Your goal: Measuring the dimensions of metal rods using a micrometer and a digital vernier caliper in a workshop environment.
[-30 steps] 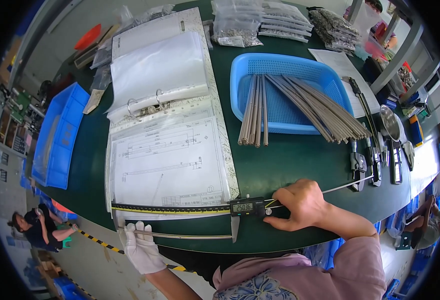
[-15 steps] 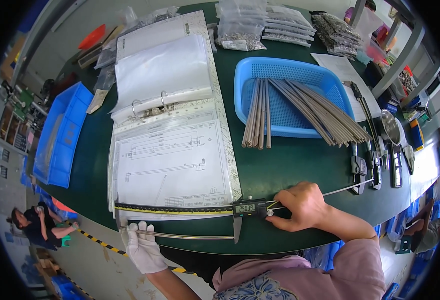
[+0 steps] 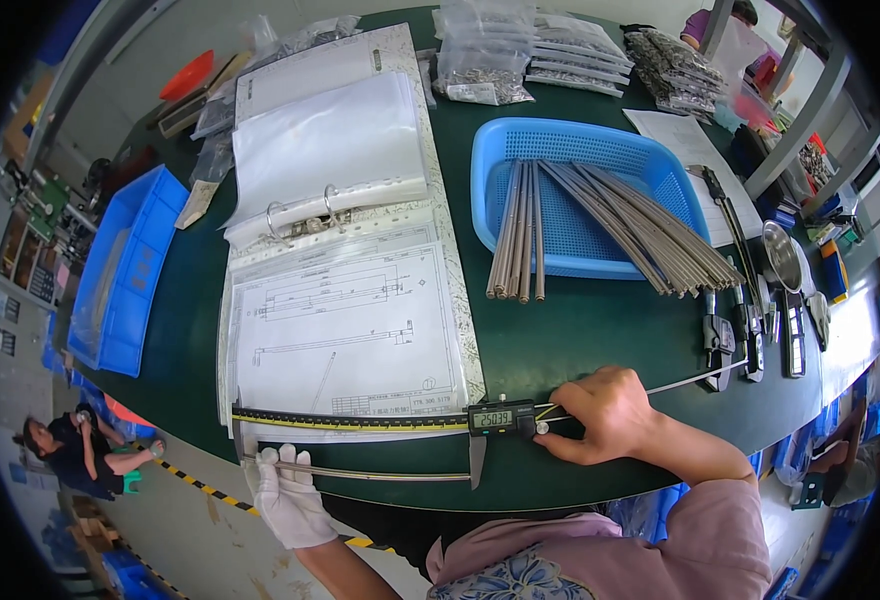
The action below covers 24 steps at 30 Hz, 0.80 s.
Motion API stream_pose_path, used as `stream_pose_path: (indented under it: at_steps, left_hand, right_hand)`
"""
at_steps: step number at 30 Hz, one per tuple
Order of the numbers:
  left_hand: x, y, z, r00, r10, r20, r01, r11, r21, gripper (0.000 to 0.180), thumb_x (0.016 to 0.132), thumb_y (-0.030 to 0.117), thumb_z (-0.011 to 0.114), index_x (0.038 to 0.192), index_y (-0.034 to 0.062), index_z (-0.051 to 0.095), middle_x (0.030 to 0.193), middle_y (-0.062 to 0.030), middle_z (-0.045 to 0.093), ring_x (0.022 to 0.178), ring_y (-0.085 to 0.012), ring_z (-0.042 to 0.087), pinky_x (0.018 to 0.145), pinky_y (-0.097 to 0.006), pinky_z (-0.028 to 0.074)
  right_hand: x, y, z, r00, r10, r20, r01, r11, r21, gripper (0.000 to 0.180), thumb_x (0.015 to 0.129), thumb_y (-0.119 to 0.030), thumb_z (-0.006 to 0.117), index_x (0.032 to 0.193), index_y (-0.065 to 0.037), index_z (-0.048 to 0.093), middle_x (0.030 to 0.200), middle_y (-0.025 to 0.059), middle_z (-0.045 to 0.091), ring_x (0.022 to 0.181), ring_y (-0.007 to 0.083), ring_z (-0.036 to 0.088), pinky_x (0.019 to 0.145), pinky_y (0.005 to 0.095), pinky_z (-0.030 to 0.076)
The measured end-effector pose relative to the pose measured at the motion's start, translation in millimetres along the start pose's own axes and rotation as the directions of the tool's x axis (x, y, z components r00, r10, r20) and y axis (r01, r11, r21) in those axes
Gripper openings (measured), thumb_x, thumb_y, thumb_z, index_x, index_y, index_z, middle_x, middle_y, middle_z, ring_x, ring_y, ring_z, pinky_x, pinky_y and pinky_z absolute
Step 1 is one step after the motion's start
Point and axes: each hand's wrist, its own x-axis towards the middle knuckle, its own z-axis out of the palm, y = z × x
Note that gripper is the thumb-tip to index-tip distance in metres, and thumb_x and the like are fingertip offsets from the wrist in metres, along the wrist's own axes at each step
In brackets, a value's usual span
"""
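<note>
A long digital caliper (image 3: 360, 420) lies crosswise at the table's near edge, over the lower part of a drawing in an open ring binder (image 3: 350, 300). Between its jaws runs a thin metal rod (image 3: 390, 476), with its right end against the sliding jaw. My left hand (image 3: 290, 495), in a white glove, is closed around the rod's left end beside the fixed jaw. My bare right hand (image 3: 602, 415) grips the caliper's slider by the thumb screw, to the right of the lit display.
Behind my right hand stands a blue perforated basket (image 3: 585, 130) with many metal rods (image 3: 620, 215) sticking out over its rim. More calipers (image 3: 718, 340) lie at the right. A blue bin (image 3: 125, 275) stands at the left, and bagged parts (image 3: 485, 60) are stacked at the back.
The whole view has shifted very slightly. Both hands, the caliper and the rod keep the same positions relative to each other.
</note>
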Motion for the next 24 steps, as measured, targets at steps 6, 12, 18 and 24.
stream_pose_path:
  at_steps: [6,12,18,24]
  left_hand:
    - [1.5,1.2,-0.1,1.0,-0.001,-0.026,0.001,1.0,0.006,0.028,0.089,0.012,0.042,0.117,0.0066,0.04,0.082,-0.0019,0.051,0.078,-0.0128,0.055,0.067,-0.028,0.05]
    - [-0.4,-1.6,-1.6,1.0,-0.016,-0.011,0.015,0.999,-0.043,0.03,0.088,0.011,0.043,0.117,0.0076,0.039,0.083,-0.0024,0.052,0.078,-0.0158,0.056,0.066,-0.031,0.051]
    - [-4.4,0.9,0.1,1.0,-0.02,-0.012,0.019,0.998,-0.062,0.029,0.087,0.011,0.043,0.116,0.0077,0.04,0.083,-0.0026,0.052,0.078,-0.0179,0.057,0.067,-0.034,0.051]
    - [-4.0,2.5,3.5,0.999,-0.021,-0.025,0.019,0.998,-0.061,0.03,0.087,0.01,0.044,0.116,0.0072,0.039,0.082,-0.0029,0.052,0.078,-0.0194,0.057,0.067,-0.035,0.051]
  right_hand:
    - [3.1,0.9,0.2,1.0,-0.008,-0.002,0.008,1.0,0.006,0.033,0.061,-0.032,0.066,0.064,-0.007,0.045,0.046,0.0052,0.044,0.039,0.0258,0.046,0.038,0.0349,0.036]
    - [2.1,-1.9,-1.2,1.0,-0.028,0.002,0.028,1.0,-0.01,0.031,0.06,-0.032,0.066,0.063,-0.007,0.047,0.047,0.0056,0.046,0.041,0.0249,0.048,0.038,0.0344,0.037]
    - [1.5,-3.4,-0.3,1.0,0.008,0.003,-0.008,0.999,-0.046,0.032,0.058,-0.033,0.067,0.063,-0.007,0.05,0.047,0.0048,0.047,0.04,0.024,0.049,0.038,0.0334,0.038]
    - [2.6,-2.1,1.0,1.0,0.014,0.012,-0.014,0.999,-0.034,0.032,0.058,-0.033,0.068,0.064,-0.007,0.05,0.047,0.0048,0.048,0.04,0.0238,0.05,0.038,0.0331,0.038]
